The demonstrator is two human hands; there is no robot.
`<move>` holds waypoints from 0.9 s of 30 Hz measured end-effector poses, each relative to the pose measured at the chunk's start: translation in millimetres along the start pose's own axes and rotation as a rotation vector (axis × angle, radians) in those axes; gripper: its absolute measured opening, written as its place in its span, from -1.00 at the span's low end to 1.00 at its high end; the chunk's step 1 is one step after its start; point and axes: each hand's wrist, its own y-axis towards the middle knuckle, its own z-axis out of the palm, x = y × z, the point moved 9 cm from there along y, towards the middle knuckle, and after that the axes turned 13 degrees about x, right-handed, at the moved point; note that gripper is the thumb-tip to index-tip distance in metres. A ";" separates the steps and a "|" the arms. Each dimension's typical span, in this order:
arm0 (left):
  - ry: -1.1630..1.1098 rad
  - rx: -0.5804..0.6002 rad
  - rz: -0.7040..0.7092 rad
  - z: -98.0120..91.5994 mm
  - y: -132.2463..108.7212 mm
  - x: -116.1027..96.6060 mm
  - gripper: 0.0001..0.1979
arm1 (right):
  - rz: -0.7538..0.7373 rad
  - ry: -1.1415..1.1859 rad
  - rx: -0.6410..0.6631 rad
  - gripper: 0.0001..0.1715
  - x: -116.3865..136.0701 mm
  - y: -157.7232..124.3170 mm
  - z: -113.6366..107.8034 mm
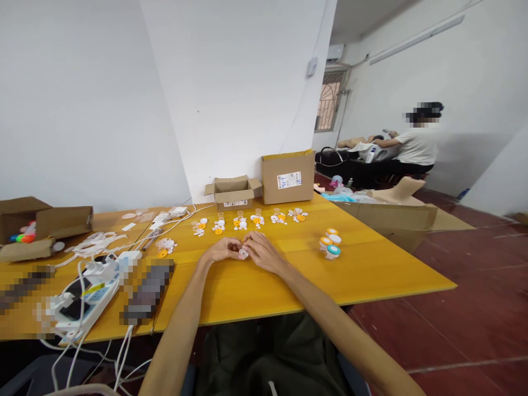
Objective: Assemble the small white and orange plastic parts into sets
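Note:
My left hand and my right hand meet over the middle of the yellow table. Together their fingers pinch a small white piece, with a bit of orange showing just above it. Both hands are closed around it and rest on the tabletop. Beyond them runs a row of small white and orange parts, laid out in several little groups. One more such group lies to the left of my left hand.
Three small round capped pots stand to the right. Two cardboard boxes sit at the back edge, another open box at far left. A power strip with white cables lies front left. A person sits far right.

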 end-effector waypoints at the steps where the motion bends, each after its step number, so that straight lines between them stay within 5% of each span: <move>1: -0.009 -0.008 -0.001 -1.2 -0.6 -0.1 -0.71 | 0.009 0.006 -0.024 -0.78 -1.5 -0.3 -2.4; 7: -0.008 -0.165 0.008 -19.2 -6.9 -1.1 -0.64 | 0.033 0.015 -0.071 -0.81 -6.6 -1.3 -6.4; 12: 0.036 -0.282 -0.007 -32.7 -10.9 4.1 -0.65 | -0.003 -0.005 0.077 -0.91 -0.4 0.4 7.2; 20: 0.188 -0.275 -0.018 -33.8 -9.1 10.7 -0.74 | -0.033 -0.025 0.213 -0.89 2.2 0.6 22.2; 27: 0.305 -0.263 -0.029 -33.4 -8.3 12.7 -0.73 | 0.004 -0.003 0.144 -0.89 -5.2 1.6 17.9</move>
